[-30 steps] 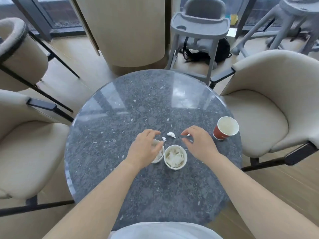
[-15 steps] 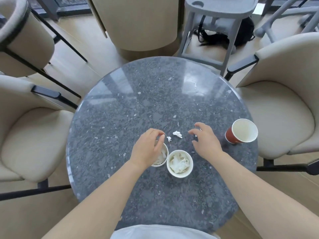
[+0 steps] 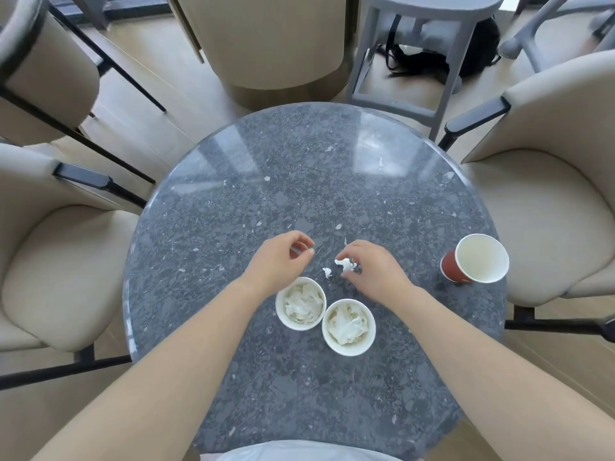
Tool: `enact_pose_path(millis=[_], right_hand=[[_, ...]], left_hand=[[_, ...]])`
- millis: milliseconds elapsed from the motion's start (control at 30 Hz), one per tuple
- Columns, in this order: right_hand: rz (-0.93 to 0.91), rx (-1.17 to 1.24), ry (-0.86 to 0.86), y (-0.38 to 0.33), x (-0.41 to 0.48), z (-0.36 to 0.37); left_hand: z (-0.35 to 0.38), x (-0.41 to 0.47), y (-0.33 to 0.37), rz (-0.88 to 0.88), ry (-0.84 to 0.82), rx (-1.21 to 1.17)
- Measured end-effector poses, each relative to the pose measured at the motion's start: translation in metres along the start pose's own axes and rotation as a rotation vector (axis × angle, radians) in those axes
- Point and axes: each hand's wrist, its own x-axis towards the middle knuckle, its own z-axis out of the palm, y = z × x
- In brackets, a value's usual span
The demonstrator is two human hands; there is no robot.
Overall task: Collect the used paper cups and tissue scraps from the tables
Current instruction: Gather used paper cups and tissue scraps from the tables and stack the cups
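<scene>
Two white paper cups, the left cup (image 3: 300, 324) and the right cup (image 3: 348, 349), stand side by side on the round dark stone table (image 3: 299, 181), each stuffed with crumpled tissue. Just beyond them my right hand (image 3: 376, 274) pinches a white tissue scrap (image 3: 346, 263) that lies on the table. A smaller scrap (image 3: 327, 272) sits loose beside it. My left hand (image 3: 278, 262) hovers past the left cup, fingers curled and thumb near the forefinger, with nothing visible in it. A red paper cup (image 3: 449, 271) with a white, empty inside stands near the table's right edge.
Beige armchairs flank the table on the left (image 3: 66, 267) and right (image 3: 549, 211). Beyond the far edge stand a grey high chair (image 3: 416, 104), a black bag (image 3: 429, 59) on the floor and a round beige pillar (image 3: 273, 44).
My left hand lifted off the left cup and moved forward. My right hand slid left and closed its fingers on the tissue scrap. The view tilted further down.
</scene>
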Motion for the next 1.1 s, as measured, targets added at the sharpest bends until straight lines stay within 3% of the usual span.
enact_pose_path(millis=[100, 567, 767, 1100], right_hand=[[0.0, -0.042, -0.024, 0.007, 0.0, 0.004], [0.101, -0.011, 0.005, 0.031, -0.005, 0.007], [0.076, 0.006, -0.002, 0.025, -0.003, 0.016], [0.13, 0.118, 0.086, 0.009, 0.001, 0.005]], left_hand=[[-0.003, 0.016, 0.006, 0.021, -0.147, 0.096], [0.025, 0.056, 0.011, 0.15, -0.454, 0.294], [0.034, 0.06, 0.004, 0.241, -0.437, 0.419], [0.022, 0.051, 0.01, 0.219, -0.306, 0.271]])
